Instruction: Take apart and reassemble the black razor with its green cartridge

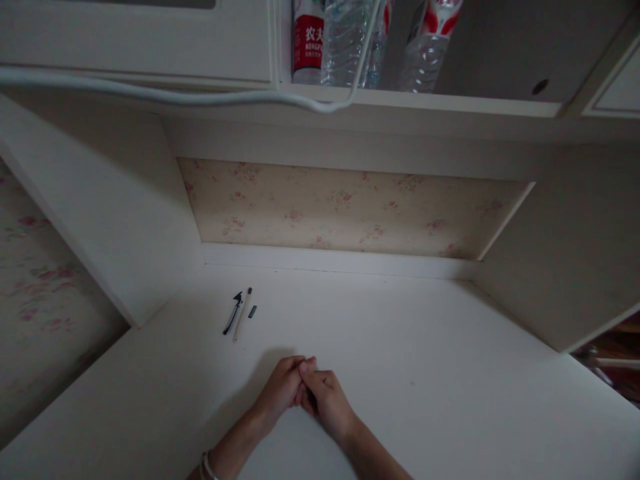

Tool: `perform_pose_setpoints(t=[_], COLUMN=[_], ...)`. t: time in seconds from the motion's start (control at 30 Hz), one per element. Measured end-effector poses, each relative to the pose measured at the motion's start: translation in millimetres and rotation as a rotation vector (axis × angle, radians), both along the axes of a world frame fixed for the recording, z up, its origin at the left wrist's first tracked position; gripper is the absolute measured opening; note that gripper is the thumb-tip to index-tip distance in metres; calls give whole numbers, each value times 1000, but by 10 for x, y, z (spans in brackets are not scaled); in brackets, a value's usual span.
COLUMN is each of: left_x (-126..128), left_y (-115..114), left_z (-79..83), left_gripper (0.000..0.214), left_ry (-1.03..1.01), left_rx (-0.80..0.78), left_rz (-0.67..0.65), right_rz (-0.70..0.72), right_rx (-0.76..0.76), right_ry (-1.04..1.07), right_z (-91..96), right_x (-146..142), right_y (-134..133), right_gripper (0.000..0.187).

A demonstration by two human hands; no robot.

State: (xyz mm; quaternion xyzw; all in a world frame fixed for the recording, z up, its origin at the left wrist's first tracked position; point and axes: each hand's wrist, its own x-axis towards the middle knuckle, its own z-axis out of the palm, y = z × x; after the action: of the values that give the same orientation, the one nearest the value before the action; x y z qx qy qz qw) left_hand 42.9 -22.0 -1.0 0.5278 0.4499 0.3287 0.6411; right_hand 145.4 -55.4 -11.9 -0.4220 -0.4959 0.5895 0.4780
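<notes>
Both of my hands are clasped together just above or on the white desktop [390, 333], near the lower middle of the view. My left hand [283, 387] has its fingers curled in against the other hand. Across them lies the thumb of my right hand [324, 395], whose fingers are also folded. No object shows between the hands, though their inner sides are partly hidden. Beyond them to the left lie a slim black-and-white item with an angled head [233, 315], a thin pale stick with a dark tip [243, 315] and a small dark green rectangular piece [253, 311].
Overhead, a shelf [450, 103] holds several clear plastic bottles [345, 40], one with a red label. A white cable [200, 98] sags along its front. Side panels [115, 200] flank the desk, with flowered wallpaper [340, 207] at the back.
</notes>
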Motion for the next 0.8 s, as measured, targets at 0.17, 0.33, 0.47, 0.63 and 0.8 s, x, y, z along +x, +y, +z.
perform_pose_setpoints(t=[0.17, 0.33, 0.47, 0.63, 0.8], left_x=[1, 1, 3, -6, -8], left_y=[-22, -27, -16, -22, -42], left_z=[50, 61, 48, 73, 95], left_gripper=[46, 46, 46, 45, 45], left_ry=[-5, -18, -35, -35, -20], left_rx=[8, 5, 5, 13, 9], left_rz=[4, 5, 18, 4, 5], right_rz=[-18, -12, -10, -5, -4], right_rx=[4, 3, 7, 17, 2], right_ry=[-20, -11, -9, 8, 0], right_z=[19, -6, -28, -40, -38], right_x=[-9, -7, 1, 2, 6], right_y=[-4, 2, 3, 4, -2], right_gripper=[71, 70, 69, 69, 69])
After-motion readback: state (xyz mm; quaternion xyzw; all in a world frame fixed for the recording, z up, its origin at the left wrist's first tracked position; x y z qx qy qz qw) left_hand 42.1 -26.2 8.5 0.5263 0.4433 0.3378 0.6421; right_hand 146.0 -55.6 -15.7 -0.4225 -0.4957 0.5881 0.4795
